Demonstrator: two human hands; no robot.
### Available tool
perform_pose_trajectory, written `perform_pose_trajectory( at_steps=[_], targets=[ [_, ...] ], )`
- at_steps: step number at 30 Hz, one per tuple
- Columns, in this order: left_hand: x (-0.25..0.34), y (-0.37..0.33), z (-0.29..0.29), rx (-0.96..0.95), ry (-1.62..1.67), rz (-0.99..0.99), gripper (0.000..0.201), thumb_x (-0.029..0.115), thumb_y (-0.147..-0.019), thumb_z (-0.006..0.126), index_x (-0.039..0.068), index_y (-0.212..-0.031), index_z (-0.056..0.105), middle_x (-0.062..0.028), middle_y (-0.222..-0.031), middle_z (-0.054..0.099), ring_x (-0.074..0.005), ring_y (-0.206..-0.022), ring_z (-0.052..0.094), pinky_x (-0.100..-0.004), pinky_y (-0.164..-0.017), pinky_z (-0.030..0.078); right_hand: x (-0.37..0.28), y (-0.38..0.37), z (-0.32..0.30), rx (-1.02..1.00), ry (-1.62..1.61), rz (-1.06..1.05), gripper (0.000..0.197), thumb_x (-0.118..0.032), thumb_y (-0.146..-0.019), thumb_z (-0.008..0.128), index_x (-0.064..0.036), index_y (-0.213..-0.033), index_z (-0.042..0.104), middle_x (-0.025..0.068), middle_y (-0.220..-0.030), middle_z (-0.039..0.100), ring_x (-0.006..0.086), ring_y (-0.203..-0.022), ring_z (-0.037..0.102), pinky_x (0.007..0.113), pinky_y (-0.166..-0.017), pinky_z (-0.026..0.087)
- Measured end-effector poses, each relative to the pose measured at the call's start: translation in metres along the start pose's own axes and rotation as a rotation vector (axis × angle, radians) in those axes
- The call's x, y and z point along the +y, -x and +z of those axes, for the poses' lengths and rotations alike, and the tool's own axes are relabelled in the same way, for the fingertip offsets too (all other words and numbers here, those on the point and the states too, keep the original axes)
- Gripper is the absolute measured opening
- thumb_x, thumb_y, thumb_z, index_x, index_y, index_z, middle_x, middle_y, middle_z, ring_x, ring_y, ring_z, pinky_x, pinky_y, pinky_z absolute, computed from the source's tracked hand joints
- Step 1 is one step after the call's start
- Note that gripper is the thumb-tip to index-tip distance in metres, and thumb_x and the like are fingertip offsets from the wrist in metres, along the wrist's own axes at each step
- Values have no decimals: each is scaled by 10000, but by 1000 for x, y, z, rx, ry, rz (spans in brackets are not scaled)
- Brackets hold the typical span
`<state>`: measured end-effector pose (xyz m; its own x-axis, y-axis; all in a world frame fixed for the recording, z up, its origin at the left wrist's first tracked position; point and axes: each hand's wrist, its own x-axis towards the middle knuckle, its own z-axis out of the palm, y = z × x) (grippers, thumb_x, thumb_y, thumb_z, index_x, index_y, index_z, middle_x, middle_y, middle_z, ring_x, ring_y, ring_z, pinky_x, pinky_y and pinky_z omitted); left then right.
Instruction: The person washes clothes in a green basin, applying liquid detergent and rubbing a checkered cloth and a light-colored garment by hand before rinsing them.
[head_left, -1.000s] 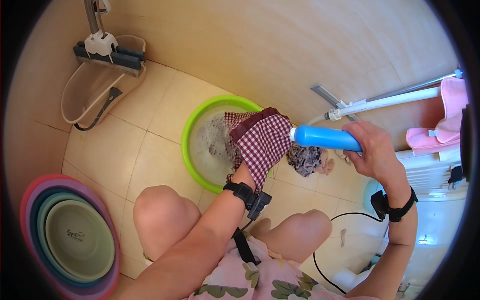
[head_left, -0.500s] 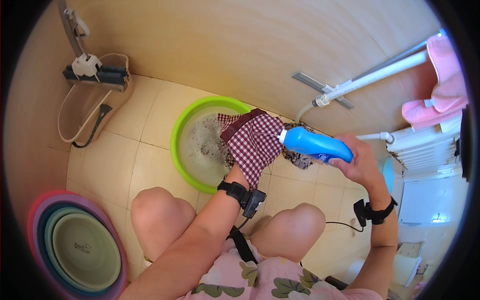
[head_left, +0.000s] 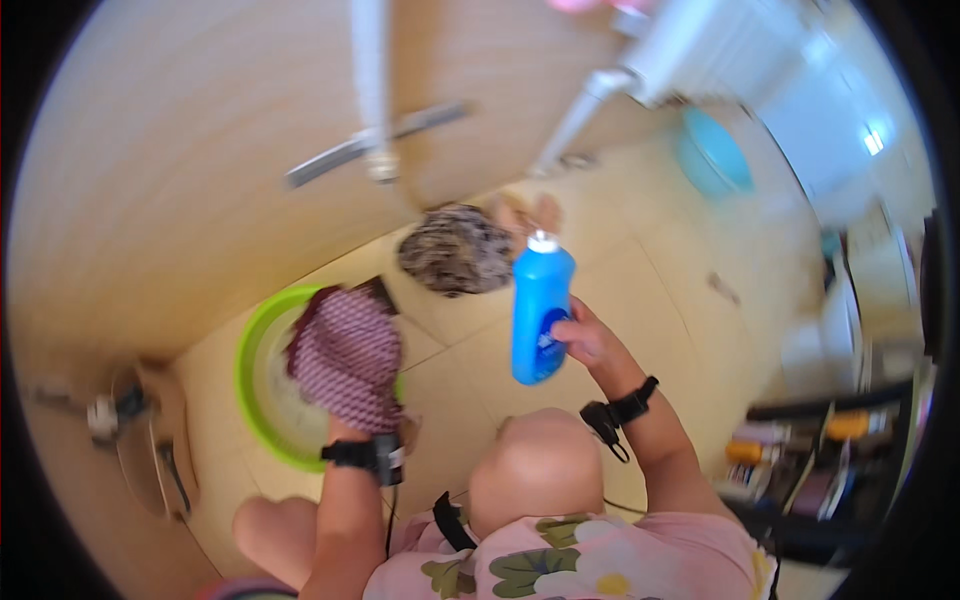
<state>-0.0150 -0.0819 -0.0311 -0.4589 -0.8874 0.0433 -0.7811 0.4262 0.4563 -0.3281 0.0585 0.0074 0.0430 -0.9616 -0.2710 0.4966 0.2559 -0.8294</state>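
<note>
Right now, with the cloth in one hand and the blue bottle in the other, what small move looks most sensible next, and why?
Probably tilt the blue bottle back over the checked cloth. The right hand holds it upright, white cap up, off to the side above bare tile, while the left hand holds the cloth bunched over the green basin. The picture is blurred, so this is only a guess.

Both hands raised: left hand (head_left: 345, 365) wrapped, right hand (head_left: 585, 338) gripping.

Bottle turned upright, away from the cloth

The right hand (head_left: 588, 340) has swung the blue bottle (head_left: 541, 305) from lying nozzle-first against the checked cloth (head_left: 347, 355) to standing upright, apart from the left hand (head_left: 362, 420).
</note>
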Motion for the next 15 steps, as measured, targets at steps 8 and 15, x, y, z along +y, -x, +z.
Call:
perform_pose_trajectory(
  at_steps=[8, 15],
  targets=[
    [-56, 32, 11, -87, -138, -43, 358, 291, -928, 403, 96, -1224, 451, -100, -1254, 448, -246, -1178, 393, -362, -991, 295, 61, 227, -170, 1162, 96, -197, 489, -103, -665, 803, -12, -1100, 600, 72, -1051, 644, 173, -982, 597, 329, -899, 462],
    [-97, 45, 8, -145, -202, -108, 398, 294, -947, 377, 93, -1289, 400, -92, -1327, 396, -237, -1241, 337, -350, -1039, 245, 186, 453, -285, 2262, 20, -560, 577, -149, -645, 823, -36, -1149, 565, 90, -1054, 626, 215, -901, 613, 363, -767, 515]
  ],
)
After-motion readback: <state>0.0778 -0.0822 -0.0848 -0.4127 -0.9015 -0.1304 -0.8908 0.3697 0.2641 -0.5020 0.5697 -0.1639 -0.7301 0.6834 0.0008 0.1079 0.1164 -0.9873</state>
